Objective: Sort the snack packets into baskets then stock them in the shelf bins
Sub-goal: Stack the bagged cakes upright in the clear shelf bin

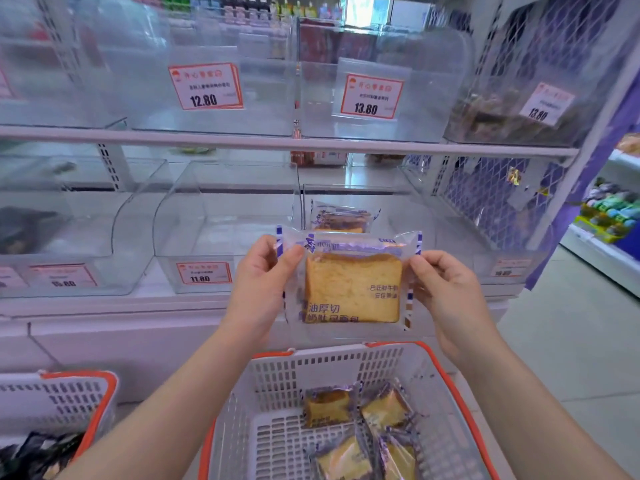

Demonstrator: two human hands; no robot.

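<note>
A clear packet of thick yellow toast (351, 287) with purple-blue print is held upright in front of the lower shelf. My left hand (261, 271) pinches its left edge and my right hand (446, 284) pinches its right edge. Behind it, one matching packet (341, 216) lies in a clear lower shelf bin (433, 216). Below my hands stands a white basket with an orange rim (446, 368), holding several more toast packets (327, 405).
A second white and orange basket (100, 407) at the lower left holds dark packets (38, 455). Clear bins with red price tags (204, 85) fill both shelf levels. A mesh side panel (495, 202) closes the shelf on the right, beside an aisle floor (571, 341).
</note>
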